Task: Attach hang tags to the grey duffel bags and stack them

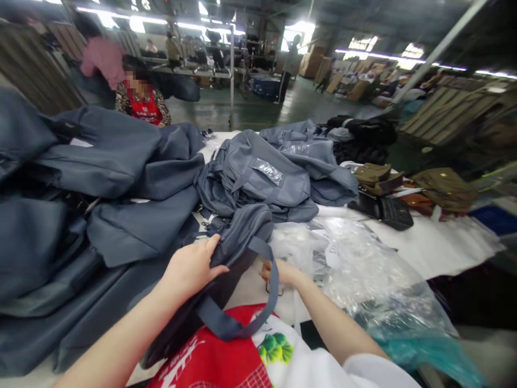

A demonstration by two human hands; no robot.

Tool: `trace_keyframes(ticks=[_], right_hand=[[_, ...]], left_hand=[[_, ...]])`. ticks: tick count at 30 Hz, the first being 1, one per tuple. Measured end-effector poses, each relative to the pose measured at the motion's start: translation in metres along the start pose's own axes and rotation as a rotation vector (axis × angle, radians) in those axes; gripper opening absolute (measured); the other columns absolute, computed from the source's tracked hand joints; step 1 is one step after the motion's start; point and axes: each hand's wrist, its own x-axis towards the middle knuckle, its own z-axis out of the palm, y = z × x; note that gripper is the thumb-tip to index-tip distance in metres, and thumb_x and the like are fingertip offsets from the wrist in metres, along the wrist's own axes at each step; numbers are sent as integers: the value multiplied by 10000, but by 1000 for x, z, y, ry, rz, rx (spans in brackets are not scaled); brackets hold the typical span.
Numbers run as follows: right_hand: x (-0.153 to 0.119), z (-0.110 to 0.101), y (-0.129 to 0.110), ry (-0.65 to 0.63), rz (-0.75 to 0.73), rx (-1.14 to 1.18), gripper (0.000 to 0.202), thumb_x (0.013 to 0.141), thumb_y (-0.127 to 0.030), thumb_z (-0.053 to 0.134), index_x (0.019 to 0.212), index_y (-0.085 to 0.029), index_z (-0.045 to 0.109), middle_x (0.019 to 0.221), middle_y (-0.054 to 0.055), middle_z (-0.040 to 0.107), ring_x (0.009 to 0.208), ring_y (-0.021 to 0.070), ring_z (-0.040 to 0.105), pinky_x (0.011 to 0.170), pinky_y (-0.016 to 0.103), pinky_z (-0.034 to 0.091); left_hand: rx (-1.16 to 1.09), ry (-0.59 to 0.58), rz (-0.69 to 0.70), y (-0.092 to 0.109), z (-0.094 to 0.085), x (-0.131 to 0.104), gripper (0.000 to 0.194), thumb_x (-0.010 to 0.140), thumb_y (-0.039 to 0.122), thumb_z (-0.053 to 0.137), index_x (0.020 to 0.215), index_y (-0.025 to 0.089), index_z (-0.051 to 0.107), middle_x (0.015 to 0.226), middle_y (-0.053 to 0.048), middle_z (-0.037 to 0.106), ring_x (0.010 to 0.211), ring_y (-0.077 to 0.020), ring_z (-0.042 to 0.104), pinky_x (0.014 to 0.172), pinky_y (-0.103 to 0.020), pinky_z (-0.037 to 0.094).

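A blue-grey bag stands tilted on edge in front of me, its wide strap looping down toward my apron. My left hand grips the near side of this bag, thumb and forefinger showing against the cloth while the other fingers are partly hidden. Just right of the bag, beyond the strap, my right hand is curled closed. A thin metal loop pokes out below its fingers; what it belongs to is hidden. Behind lies another blue-grey bag with a clear plastic patch on its front.
Blue-grey bags are heaped at left. Clear plastic bags cover the table at right. Beyond them lie a black bag, olive bags and dark cloth. Across the table a person in a red apron sits or bends low.
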Motion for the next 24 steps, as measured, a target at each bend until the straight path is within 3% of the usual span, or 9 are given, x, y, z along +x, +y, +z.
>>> trace_keyframes(ticks=[2, 4, 7, 9, 11, 15, 19, 22, 24], right_hand=[[5, -24, 19, -26, 124, 1, 297, 761, -211, 617, 470, -166, 580, 398, -29, 526, 371, 84, 454, 443, 195, 376], [12, -49, 31, 19, 253, -7, 278, 834, -218, 528, 585, -148, 628, 485, -5, 589, 440, 97, 510, 492, 204, 397], [25, -82, 19, 258, 323, -58, 240, 868, -293, 511, 739, -146, 650, 659, 24, 655, 626, 131, 588, 627, 231, 435], [34, -94, -9, 331, 174, -13, 254, 893, -339, 482, 837, -155, 647, 768, 32, 675, 718, 140, 606, 702, 244, 453], [43, -93, -46, 296, -100, 31, 246, 899, -330, 478, 995, -161, 628, 976, 59, 677, 910, 160, 608, 831, 272, 452], [57, -63, -104, 8, -593, -8, 422, 848, -282, 562, 1249, -163, 508, 1284, 101, 555, 1220, 197, 463, 1065, 364, 311], [65, -26, -115, -93, -647, -56, 460, 803, -383, 638, 1184, -143, 547, 1127, 121, 620, 1110, 222, 530, 1077, 427, 283], [68, -9, -111, -53, -609, -31, 350, 826, -387, 615, 1096, -166, 585, 1018, 95, 637, 1015, 205, 562, 1052, 435, 306], [67, -3, -110, -41, -599, -22, 253, 862, -353, 575, 1041, -176, 602, 958, 77, 643, 962, 187, 574, 1035, 427, 321]], left_hand=[[-4, -61, 19, -6, 12, 10, 561, 846, 535, 489, 1263, 161, 515, 1037, -129, 693, 868, -283, 672, 723, -344, 502], [-36, -36, 29, -8, 21, 15, 486, 901, 478, 392, 1231, 157, 547, 1072, -133, 689, 880, -281, 674, 747, -348, 497], [-171, 53, 24, -8, 26, 16, 401, 912, 384, 349, 1157, 188, 597, 1086, -95, 690, 901, -261, 670, 777, -331, 486], [-297, 100, -54, -6, 25, 16, 357, 886, 365, 391, 1140, 220, 594, 998, -49, 707, 832, -229, 673, 738, -298, 483], [-409, 120, -156, -1, 24, 15, 355, 849, 363, 450, 1157, 228, 566, 875, -15, 704, 711, -194, 658, 668, -267, 471], [-524, 125, -251, 0, 21, -2, 383, 829, 372, 465, 1162, 193, 519, 802, -17, 682, 625, -180, 631, 597, -259, 451], [-565, 156, -410, -32, 34, -62, 383, 845, 423, 437, 1156, 207, 497, 780, -23, 667, 710, -206, 657, 638, -280, 481], [-562, 190, -688, -70, 70, -141, 360, 803, 477, 459, 1058, 231, 524, 755, -31, 656, 792, -245, 668, 647, -311, 503], [-533, 188, -970, -92, 103, -197, 311, 764, 487, 478, 949, 246, 540, 770, -41, 670, 699, -263, 667, 614, -360, 512]])
